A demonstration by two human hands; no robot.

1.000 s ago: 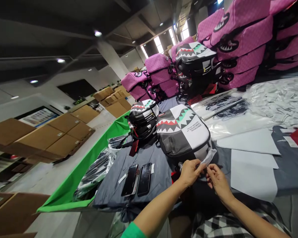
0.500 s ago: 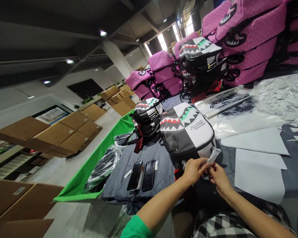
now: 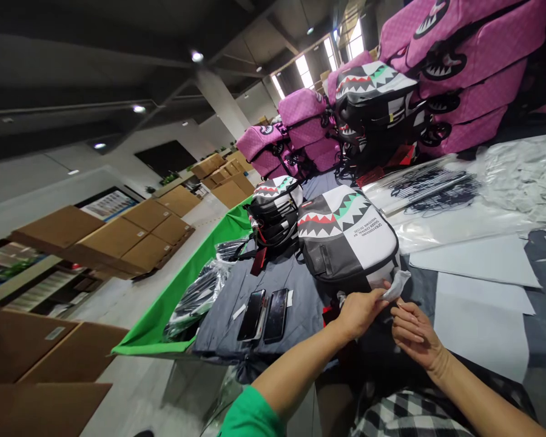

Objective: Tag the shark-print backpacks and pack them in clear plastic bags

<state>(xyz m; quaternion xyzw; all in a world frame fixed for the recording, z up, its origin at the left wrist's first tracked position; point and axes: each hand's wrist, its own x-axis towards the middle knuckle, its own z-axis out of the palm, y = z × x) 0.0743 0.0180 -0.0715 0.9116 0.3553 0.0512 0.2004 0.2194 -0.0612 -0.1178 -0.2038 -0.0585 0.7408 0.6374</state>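
Backpack (image 3: pixel 348 237) with a grey-and-white shark-mouth print lies flat on a grey cloth (image 3: pixel 255 315), seen tilted in the head view, with its lower corner right at the hands. Left hand (image 3: pixel 361 314), coming from a green sleeve (image 3: pixel 250 416), is closed on the base of a white tissue-like strip (image 3: pixel 397 285) that sticks out from that corner. Right hand (image 3: pixel 416 335) is apart from the left, just beside the strip, its fingers loosely curled and holding nothing visible. A black-and-white checked garment (image 3: pixel 404 419) shows below the forearms.

Two glossy black phones (image 3: pixel 264 315) lie side by side on the grey cloth, near small white slips (image 3: pixel 239 312). Beyond them sits a stack of shark-print backpacks (image 3: pixel 275 212) with a red tag (image 3: pixel 258 260) hanging from it. A black item in a clear plastic bag (image 3: pixel 198 297) rests by the green cloth (image 3: pixel 150 321) along the table edge. To the right are white paper sheets (image 3: pixel 477 328) and clear plastic bags (image 3: pixel 432 191) holding black straps. Pink shark-logo backpacks (image 3: pixel 468 67) are piled high behind, and cardboard boxes (image 3: pixel 136 243) stand on the floor to the left.
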